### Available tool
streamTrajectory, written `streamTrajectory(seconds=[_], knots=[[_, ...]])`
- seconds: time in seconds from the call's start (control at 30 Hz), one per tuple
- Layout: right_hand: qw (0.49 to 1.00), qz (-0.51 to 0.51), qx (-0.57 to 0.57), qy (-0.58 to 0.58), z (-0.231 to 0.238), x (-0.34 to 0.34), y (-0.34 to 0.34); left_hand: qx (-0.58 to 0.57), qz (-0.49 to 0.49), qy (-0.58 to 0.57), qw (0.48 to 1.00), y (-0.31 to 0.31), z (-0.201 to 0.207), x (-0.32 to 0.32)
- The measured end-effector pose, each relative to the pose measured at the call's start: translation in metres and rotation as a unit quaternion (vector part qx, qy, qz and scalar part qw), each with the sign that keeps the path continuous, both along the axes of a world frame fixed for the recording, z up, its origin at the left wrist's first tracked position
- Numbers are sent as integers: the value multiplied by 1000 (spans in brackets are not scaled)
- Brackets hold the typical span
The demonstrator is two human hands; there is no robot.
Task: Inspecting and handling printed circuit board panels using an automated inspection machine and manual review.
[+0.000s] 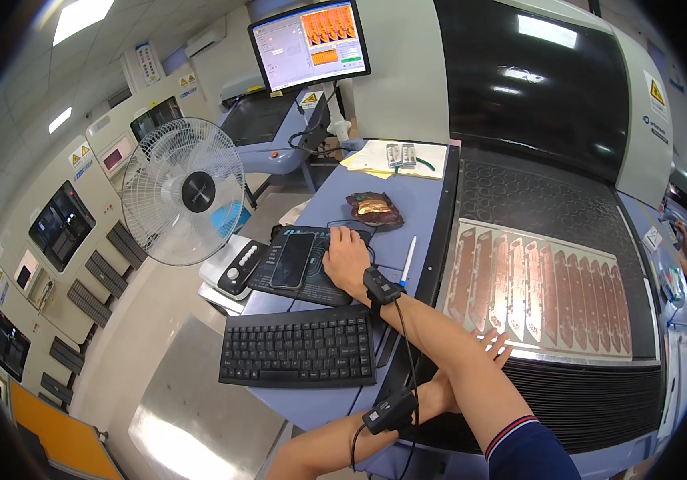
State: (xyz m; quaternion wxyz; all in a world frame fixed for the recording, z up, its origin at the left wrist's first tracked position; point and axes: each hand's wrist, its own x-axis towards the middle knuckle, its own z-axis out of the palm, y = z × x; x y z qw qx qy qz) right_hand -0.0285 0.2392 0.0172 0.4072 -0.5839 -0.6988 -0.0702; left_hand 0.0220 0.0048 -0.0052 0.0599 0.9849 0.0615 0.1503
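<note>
My forearms cross, the right one passing over the left. My right hand (pixel 346 262) lies curved on a dark mouse pad (pixel 331 290), covering what seems to be a computer mouse; a thin cable loops out beside the fingers. A black smartphone (pixel 293 260) lies on the pad to the left of this hand. Partly hidden behind the right forearm, my left hand (pixel 490 349) has its fingers stretched out at the near edge of a circuit board panel (pixel 542 292). This flat panel carries several long copper-coloured strips and lies on the machine's black bed.
A black keyboard (pixel 298 350) sits at the bench's near edge. Around the pad are a white pen (pixel 409 260), a dark crumpled packet (pixel 374 210), papers (pixel 375 154) and a grey control box (pixel 241 268). A monitor (pixel 310 46) and a standing fan (pixel 183 192) are farther off.
</note>
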Motion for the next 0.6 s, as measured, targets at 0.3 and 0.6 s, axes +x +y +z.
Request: streamTrajectory(seconds=[0.3, 0.6], knots=[[1000, 10, 4, 2, 0, 1, -2, 18, 12, -3, 1000, 0, -4, 1], [999, 4, 41, -31, -7, 0, 4, 20, 22, -15, 999, -1, -9, 4]])
